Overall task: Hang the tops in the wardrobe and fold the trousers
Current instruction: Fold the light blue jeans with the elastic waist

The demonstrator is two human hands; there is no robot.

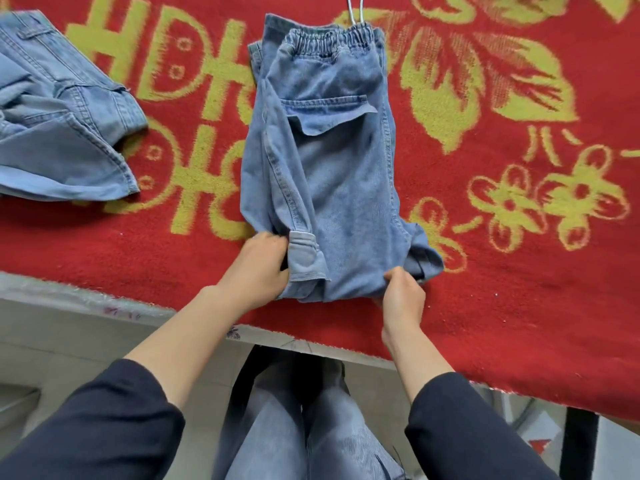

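Denim trousers (332,174) lie folded lengthwise on a red blanket (519,271) with yellow flowers and lettering, roughly at the middle of the spread. Their elastic waistband (329,39) points away from the person, and a white drawstring (355,8) trails off beyond it. A back pocket flap (329,119) faces up below the waistband. The near end of the trousers is doubled over, with a cuff showing at its left corner.

The left hand (258,271) grips that near-left corner, its fingers curled into the fabric beside the cuff. The right hand (401,296) pinches the near-right corner, thumb on top and fingers tucked under the fold. Both forearms are bare below dark sleeves (104,420).

A second denim garment (59,116) lies rumpled at the far left of the blanket, well apart from the trousers. The blanket covers a table whose pale edge (86,299) shows at the near left, with the person's legs below it.
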